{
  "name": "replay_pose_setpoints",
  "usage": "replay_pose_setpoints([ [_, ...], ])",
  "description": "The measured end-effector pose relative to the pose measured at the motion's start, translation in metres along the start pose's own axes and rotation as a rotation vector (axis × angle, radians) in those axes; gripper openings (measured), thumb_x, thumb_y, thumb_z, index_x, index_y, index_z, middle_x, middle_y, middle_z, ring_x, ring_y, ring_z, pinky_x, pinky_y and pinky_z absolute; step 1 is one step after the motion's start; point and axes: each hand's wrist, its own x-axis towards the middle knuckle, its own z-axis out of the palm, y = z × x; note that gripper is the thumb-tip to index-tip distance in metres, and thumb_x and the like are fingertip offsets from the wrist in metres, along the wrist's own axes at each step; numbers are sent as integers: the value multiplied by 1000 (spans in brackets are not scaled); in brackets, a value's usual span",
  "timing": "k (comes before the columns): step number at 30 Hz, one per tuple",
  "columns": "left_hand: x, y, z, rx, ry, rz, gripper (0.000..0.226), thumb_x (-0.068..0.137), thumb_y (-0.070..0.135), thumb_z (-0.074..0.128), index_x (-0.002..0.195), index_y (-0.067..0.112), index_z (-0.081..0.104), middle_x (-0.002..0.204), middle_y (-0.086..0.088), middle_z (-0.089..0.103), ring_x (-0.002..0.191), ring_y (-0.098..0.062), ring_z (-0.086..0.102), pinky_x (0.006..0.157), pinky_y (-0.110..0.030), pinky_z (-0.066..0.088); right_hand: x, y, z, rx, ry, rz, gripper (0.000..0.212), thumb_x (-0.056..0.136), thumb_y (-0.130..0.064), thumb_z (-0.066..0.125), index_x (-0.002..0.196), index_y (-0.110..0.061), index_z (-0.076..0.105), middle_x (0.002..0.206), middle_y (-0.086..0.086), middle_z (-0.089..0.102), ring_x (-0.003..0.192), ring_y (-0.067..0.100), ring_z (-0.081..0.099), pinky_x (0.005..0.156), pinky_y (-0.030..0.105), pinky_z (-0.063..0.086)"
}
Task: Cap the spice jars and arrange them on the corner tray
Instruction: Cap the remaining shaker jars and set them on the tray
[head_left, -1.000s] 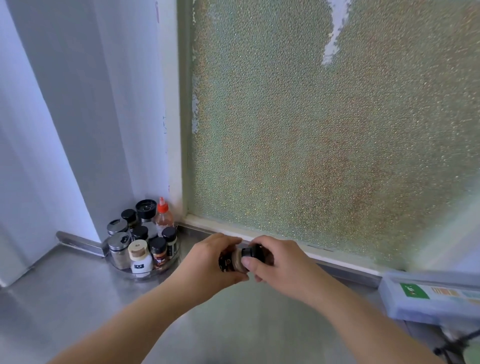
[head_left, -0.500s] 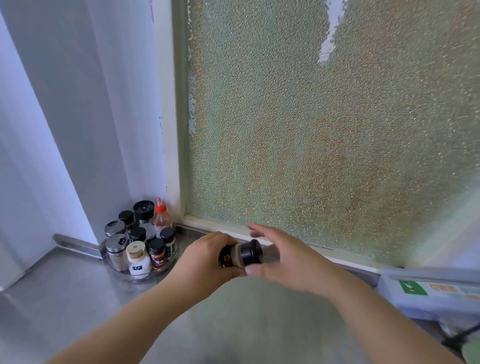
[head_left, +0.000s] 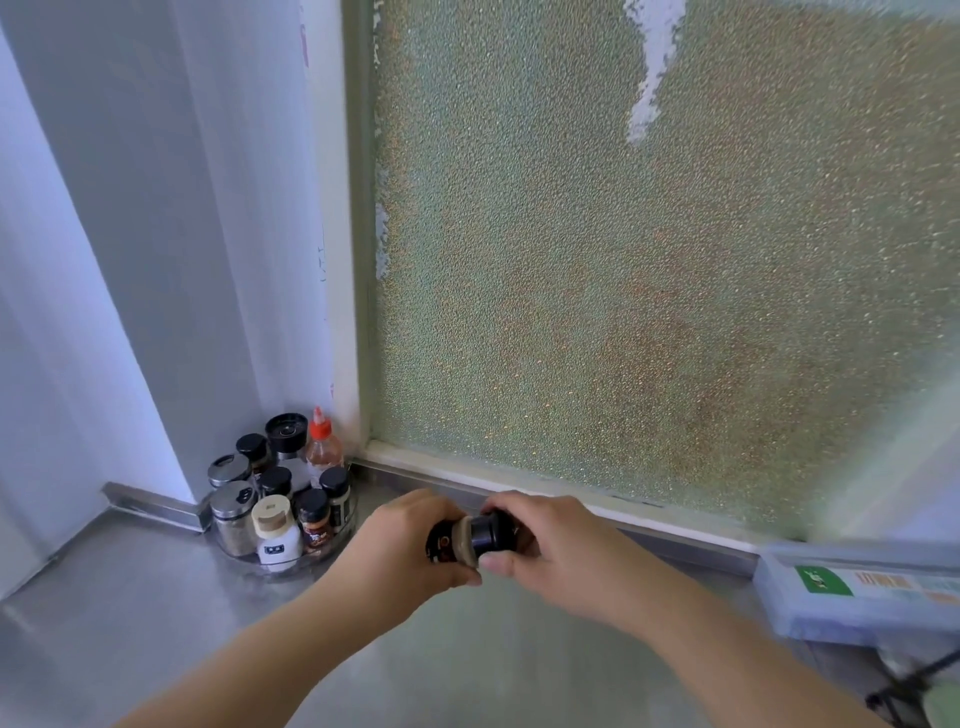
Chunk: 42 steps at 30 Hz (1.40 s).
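Note:
I hold a small spice jar (head_left: 453, 540) sideways above the steel counter, to the right of the tray. My left hand (head_left: 402, 551) wraps its dark-labelled body. My right hand (head_left: 550, 551) closes its thumb and fingers round the jar's black cap (head_left: 493, 531). A round clear tray (head_left: 291, 564) sits in the left corner, crowded with several capped jars: black-lidded ones, two steel-lidded glass shakers (head_left: 232, 516), a white bottle with a cream lid (head_left: 275, 530), and a red-nozzled bottle (head_left: 323, 447) at the back.
A frosted window (head_left: 649, 260) rises behind the steel counter (head_left: 156, 634); its sill strip runs just past my hands. White wall panels close off the left. A pale blue box with a green label (head_left: 857, 592) lies at the right edge.
My right hand, which had opened off the cap half a second ago, has closed round it again. The jar stays held sideways in my left hand.

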Motion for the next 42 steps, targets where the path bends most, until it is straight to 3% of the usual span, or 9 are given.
replay_pose_setpoints([
  [5, -6, -11, 4, -22, -6, 8, 35, 60, 30, 82, 88, 20, 64, 76, 17, 53, 77, 1, 49, 63, -11, 37, 2, 3, 13, 15, 0, -4, 27, 86, -42, 56, 110, -30, 51, 91, -1, 61, 68, 13, 49, 68, 32, 43],
  [8, -11, -19, 5, -15, 2, -30, 35, 59, 31, 82, 87, 21, 62, 77, 17, 52, 73, 1, 49, 62, -11, 37, 7, 6, 25, 21, 22, 2, 35, 85, -45, 56, 118, -32, 49, 92, -8, 55, 60, -4, 42, 65, 28, 40],
  [12, -16, -35, 6, -19, 27, -141, 38, 57, 34, 82, 78, 27, 51, 81, 7, 58, 73, -8, 55, 61, -20, 43, 21, 1, 40, 122, 49, 76, 51, 77, -45, 65, 124, -39, 46, 111, -16, 61, 80, 0, 56, 79, 22, 47],
  [15, -18, -51, 5, -48, -9, -248, 41, 57, 33, 81, 80, 20, 49, 84, 3, 60, 74, -16, 59, 60, -26, 48, 41, -7, 54, 164, 61, 55, 42, 70, -40, 72, 108, -37, 54, 102, -14, 66, 81, 2, 59, 81, 26, 51],
  [20, -27, -86, -9, -12, -53, -274, 43, 66, 35, 75, 100, 23, 52, 95, 12, 56, 89, -7, 54, 83, -24, 47, 78, -14, 72, 131, 22, 35, 39, 70, -38, 72, 107, -32, 59, 102, -12, 66, 90, 5, 61, 83, 23, 48],
  [23, -31, -112, -28, 63, 17, -292, 37, 75, 33, 68, 107, 21, 53, 99, 11, 54, 91, -8, 54, 84, -23, 47, 112, -22, 70, 122, 71, 49, 48, 71, -33, 73, 117, -29, 59, 107, -10, 64, 99, 7, 60, 87, 20, 44],
  [29, -19, -155, -74, 159, 94, -331, 29, 82, 33, 61, 108, 23, 54, 99, 12, 54, 85, -11, 55, 78, -25, 46, 204, -52, 68, 66, 147, -79, 35, 74, -23, 71, 108, -22, 64, 103, -1, 66, 94, 14, 60, 82, 21, 43],
  [35, -3, -188, -105, 199, 124, -324, 27, 84, 33, 57, 109, 24, 52, 100, 13, 54, 92, -14, 57, 81, -28, 46, 279, -58, 111, -14, 51, -64, 43, 77, -20, 66, 119, -18, 59, 114, 5, 64, 105, 23, 59, 94, 35, 47],
  [42, -2, -219, -115, 195, 153, -318, 25, 84, 33, 57, 107, 24, 53, 103, 8, 58, 93, -12, 56, 82, -27, 46, 311, -41, 161, -54, -90, 38, 40, 81, -19, 63, 120, -14, 57, 137, 11, 46, 131, 24, 40, 106, 32, 34],
])
